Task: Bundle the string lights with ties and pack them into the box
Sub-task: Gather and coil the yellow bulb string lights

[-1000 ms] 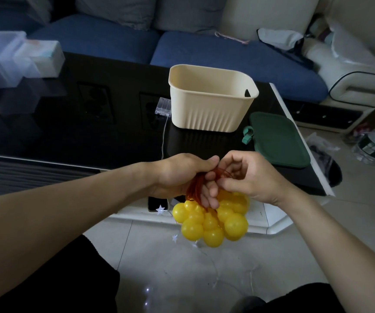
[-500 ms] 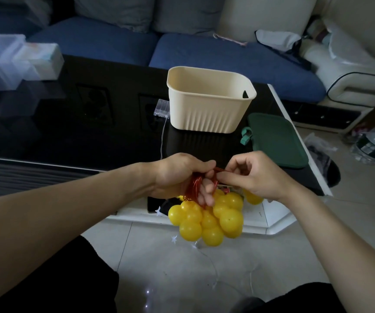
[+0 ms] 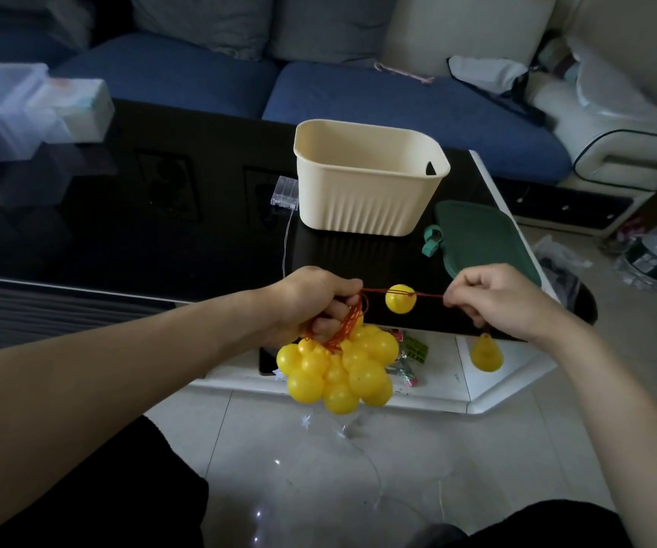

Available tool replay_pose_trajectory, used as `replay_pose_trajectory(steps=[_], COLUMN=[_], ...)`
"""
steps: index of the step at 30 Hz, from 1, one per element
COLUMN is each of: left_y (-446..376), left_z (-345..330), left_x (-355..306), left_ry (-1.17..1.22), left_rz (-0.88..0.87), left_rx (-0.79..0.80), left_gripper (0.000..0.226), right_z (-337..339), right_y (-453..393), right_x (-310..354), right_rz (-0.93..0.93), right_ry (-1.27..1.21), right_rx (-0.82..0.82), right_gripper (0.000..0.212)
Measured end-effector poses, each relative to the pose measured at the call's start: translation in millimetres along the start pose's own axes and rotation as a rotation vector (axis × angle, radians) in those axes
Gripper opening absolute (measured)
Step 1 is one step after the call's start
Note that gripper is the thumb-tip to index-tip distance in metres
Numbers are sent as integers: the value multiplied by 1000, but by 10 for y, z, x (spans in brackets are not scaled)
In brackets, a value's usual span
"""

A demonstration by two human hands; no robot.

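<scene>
My left hand (image 3: 311,302) grips the gathered red cord of a string of yellow ball lights (image 3: 338,369), whose cluster hangs below it in front of the table edge. A stretch of the red cord (image 3: 425,295) runs taut to the right, with one yellow ball (image 3: 399,298) on it. My right hand (image 3: 497,298) pinches that cord's end, and another yellow ball (image 3: 486,352) dangles under this hand. The cream ribbed box (image 3: 370,179) stands open on the black table (image 3: 121,231) behind my hands.
A dark green lid (image 3: 485,239) lies right of the box. A clear battery case (image 3: 285,193) with thin wire sits left of it, and wire with small star lights (image 3: 342,433) trails on the floor. Clear plastic containers (image 3: 22,108) stand far left. A sofa (image 3: 378,96) is behind.
My right hand has moved right, away from the left, drawing out a length of red cord with one ball on it. The cluster stays in my left hand.
</scene>
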State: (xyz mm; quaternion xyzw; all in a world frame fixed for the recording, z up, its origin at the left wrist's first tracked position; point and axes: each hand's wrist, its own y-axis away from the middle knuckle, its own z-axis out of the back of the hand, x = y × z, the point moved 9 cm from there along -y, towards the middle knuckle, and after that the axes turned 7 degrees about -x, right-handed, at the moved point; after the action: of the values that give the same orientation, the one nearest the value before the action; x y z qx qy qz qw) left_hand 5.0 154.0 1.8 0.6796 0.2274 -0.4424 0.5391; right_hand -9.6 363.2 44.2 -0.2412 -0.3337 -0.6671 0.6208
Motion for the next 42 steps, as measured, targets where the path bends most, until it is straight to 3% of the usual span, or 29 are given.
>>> replay_pose_trajectory(steps=[6,13,21,28,35,39,42], left_y=[-33,-32,-16,-30,-22,21,30], left_z=[151,117,81,170,22,-66,-63], left_x=[23,33,8,-16,82,66,82], left_ry=[87,99,-25,-145,130,254,343], left_rz=[13,16,-18,-128,-43,6,41], left_rx=[-156,-168,-150,-284,-211,-163,-186], left_gripper=[36,38,41,37,36,35,35], right_z=[-247,-620,-523,-455,-834,-898,-875], right_y=[150,337,340,433,524,502,489], right_x=[347,650,679,784,772,735,713], right_rz=[174,311,309,303,314,330,322], right_ry=[74,179,260,250,316,399,405], right_rx=[61,156,66,71,242,229,232], right_gripper=[9,9,15,22,12,26,11])
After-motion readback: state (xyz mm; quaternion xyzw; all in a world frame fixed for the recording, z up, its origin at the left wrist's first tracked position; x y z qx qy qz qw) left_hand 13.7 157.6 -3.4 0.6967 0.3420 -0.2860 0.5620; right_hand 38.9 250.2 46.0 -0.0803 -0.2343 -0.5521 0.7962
